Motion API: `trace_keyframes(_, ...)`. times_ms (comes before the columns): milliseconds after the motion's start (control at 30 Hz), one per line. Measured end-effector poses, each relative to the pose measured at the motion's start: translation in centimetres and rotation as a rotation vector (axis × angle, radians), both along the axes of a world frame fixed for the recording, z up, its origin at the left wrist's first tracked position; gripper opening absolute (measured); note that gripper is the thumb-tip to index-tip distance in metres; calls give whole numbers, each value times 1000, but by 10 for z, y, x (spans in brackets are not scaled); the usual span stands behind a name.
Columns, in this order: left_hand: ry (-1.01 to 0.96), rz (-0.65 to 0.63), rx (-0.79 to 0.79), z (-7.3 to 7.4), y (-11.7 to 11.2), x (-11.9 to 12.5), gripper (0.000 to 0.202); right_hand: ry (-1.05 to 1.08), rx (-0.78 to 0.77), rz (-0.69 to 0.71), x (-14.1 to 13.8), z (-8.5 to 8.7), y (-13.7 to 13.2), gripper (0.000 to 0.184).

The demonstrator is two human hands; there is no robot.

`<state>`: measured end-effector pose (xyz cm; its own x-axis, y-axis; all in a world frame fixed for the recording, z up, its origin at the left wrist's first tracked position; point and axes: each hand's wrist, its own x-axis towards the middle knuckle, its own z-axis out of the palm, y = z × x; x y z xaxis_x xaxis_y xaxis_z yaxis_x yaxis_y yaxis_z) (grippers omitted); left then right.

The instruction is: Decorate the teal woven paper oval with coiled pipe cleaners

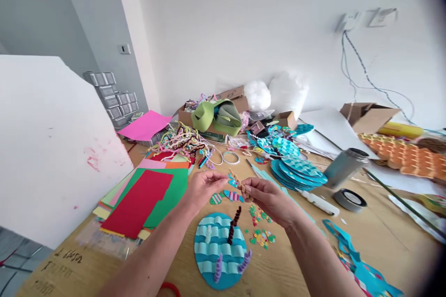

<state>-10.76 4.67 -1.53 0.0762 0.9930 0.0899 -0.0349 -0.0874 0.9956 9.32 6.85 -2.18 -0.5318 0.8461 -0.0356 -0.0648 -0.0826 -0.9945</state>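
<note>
In front of me, my left hand (205, 188) pinches the edge of a small blue patterned paper cutout (232, 179), possibly a fish. A tan, coiled pipe cleaner (240, 186) is gripped in the fingertips of my right hand (266, 195); it touches or overlaps the cutout. Just below my hands, a green striped paper fish (216, 198) and a pink-and-blue striped one (232, 195) lie on the table. Nearer to me is a round blue disc (219, 283) with wavy light-blue paper strips. Dark brown (234, 226) and purple coiled pipe cleaners (218, 267) stand up from it.
Colored paper sheets (139, 202) lie at left beside a white board (59, 148). Small paper bits (263, 237) are right of the disc. Stacked blue discs (296, 174), a glue gun (318, 202), tape (350, 199) and a grey bottle (346, 167) stand further right.
</note>
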Motion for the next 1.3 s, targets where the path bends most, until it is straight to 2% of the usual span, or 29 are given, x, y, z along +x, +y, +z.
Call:
trace_keyframes(300,-28,139,94,5,-1,-5,22,-164,90,56,-24,14,-7,34)
trace_keyframes(600,81,198,185,8,-2,-9,20,-160,111,92,-31,11,-7,34)
trace_keyframes(867,170,199,241,11,-5,-7,17,-236,186,103,-36,15,-10,28)
trace_keyframes(1067,142,158,217,10,-4,-6,21,-368,271,21,-41,15,-12,21)
trace_keyframes(1300,137,158,187,7,-4,-7,19,-480,316,39,-42,14,-13,18)
